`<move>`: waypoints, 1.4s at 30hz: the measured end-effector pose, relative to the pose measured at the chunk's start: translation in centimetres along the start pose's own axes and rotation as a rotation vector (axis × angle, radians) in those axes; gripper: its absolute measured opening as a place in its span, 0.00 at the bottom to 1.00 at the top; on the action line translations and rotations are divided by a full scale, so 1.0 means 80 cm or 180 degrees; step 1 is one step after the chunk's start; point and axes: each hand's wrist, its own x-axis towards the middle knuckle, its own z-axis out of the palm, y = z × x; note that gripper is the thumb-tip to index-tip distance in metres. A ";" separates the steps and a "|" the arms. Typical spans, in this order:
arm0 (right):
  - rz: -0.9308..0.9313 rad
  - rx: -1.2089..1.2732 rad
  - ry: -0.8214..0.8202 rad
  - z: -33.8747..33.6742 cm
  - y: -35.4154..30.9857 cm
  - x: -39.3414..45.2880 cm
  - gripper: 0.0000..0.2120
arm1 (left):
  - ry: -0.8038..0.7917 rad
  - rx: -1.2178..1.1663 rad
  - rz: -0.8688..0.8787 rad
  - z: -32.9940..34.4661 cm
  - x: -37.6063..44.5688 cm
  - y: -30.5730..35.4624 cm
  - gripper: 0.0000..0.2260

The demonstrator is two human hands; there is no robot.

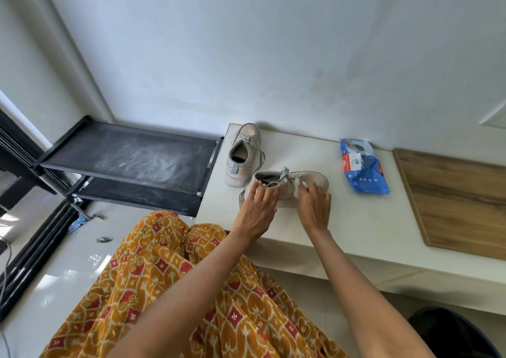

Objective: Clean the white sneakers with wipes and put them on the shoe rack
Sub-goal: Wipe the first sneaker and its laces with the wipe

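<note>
Two white sneakers stand on a white ledge [356, 215]. The near sneaker [309, 179] lies crosswise, toe to the right. My left hand [260, 207] grips its heel end, fingers over the collar. My right hand [313, 207] presses a white wipe [298, 188] against the sneaker's side near the laces. The second sneaker [243, 155] stands behind it, toe toward the wall. A blue pack of wipes [361, 168] lies to the right on the ledge. The black shoe rack [131, 157] stands left of the ledge, its top shelf dusty.
A wooden board [451, 193] lies on the ledge at the right. A white wall rises behind. My lap in orange patterned cloth [164, 289] fills the foreground. Black window frames [32, 248] and small scraps sit on the glossy floor at left.
</note>
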 end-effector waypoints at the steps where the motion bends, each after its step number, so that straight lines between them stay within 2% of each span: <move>1: 0.0082 -0.0102 -0.0128 0.002 0.014 -0.001 0.14 | 0.0028 0.0036 0.0017 0.001 0.000 -0.002 0.29; 5: -0.0120 -0.0651 -0.0619 -0.007 0.057 0.025 0.14 | 0.0056 0.0181 0.0112 0.004 0.003 -0.013 0.25; 7: 0.0018 -0.0606 -0.0719 -0.015 0.048 0.040 0.11 | 0.0049 0.0135 0.0148 0.003 0.004 -0.013 0.24; 10: 0.0347 0.0044 -0.0314 -0.024 0.014 0.047 0.11 | 0.0105 0.0032 0.0121 0.000 0.005 -0.012 0.23; 12: -0.0090 0.0189 0.0003 -0.017 0.002 0.038 0.14 | 0.0157 -0.0089 0.0095 -0.001 0.009 -0.014 0.21; 14: -0.0388 0.0082 0.0001 -0.009 0.012 0.026 0.15 | 0.0167 -0.0189 0.0108 -0.001 0.013 -0.018 0.20; 19: -0.0434 -0.0809 -0.0263 -0.005 0.068 0.028 0.16 | 0.0237 -0.0219 0.0072 -0.004 0.018 -0.020 0.19; 21: -0.0160 -0.0865 -0.0401 -0.015 0.066 0.046 0.12 | 0.0260 -0.0225 0.0041 -0.006 0.020 -0.018 0.18; 24: 0.0405 -0.0027 -0.0206 -0.031 0.032 0.067 0.13 | 0.0255 -0.0342 -0.0130 -0.010 0.026 -0.018 0.14; 25: 0.0234 0.0204 -0.0035 -0.034 0.020 0.070 0.14 | 0.0234 -0.0363 -0.0179 -0.011 0.028 -0.018 0.13; 27: -0.0526 0.0283 0.0274 -0.029 0.003 0.064 0.11 | 0.0195 -0.0365 -0.0227 -0.011 0.031 -0.019 0.13; 29: -0.0775 0.0250 0.0156 -0.020 0.007 0.051 0.05 | 0.0165 -0.0375 -0.0226 -0.011 0.032 -0.021 0.14; 32: -0.0085 -0.0029 -0.0365 -0.011 0.037 0.047 0.03 | 0.0075 -0.0348 -0.0179 -0.013 0.032 -0.024 0.15; 33: -0.0001 -0.0112 -0.0415 -0.010 0.044 0.050 0.07 | 0.0043 -0.0336 -0.0169 -0.013 0.033 -0.025 0.15; 35: 0.0011 -0.0191 -0.0372 -0.014 0.044 0.064 0.11 | 0.0043 -0.0329 -0.0145 -0.015 0.033 -0.026 0.16; 38: 0.0375 0.0356 0.0038 -0.023 0.013 0.080 0.10 | 0.0196 -0.0254 -0.0030 -0.015 0.032 -0.030 0.18; 40: 0.0046 0.0489 0.0174 -0.022 -0.006 0.078 0.11 | 0.0275 -0.0171 0.0070 -0.016 0.032 -0.034 0.19; 42: -0.0528 0.0259 0.0034 -0.009 -0.006 0.069 0.06 | 0.0302 -0.0144 0.0277 -0.014 0.034 -0.038 0.17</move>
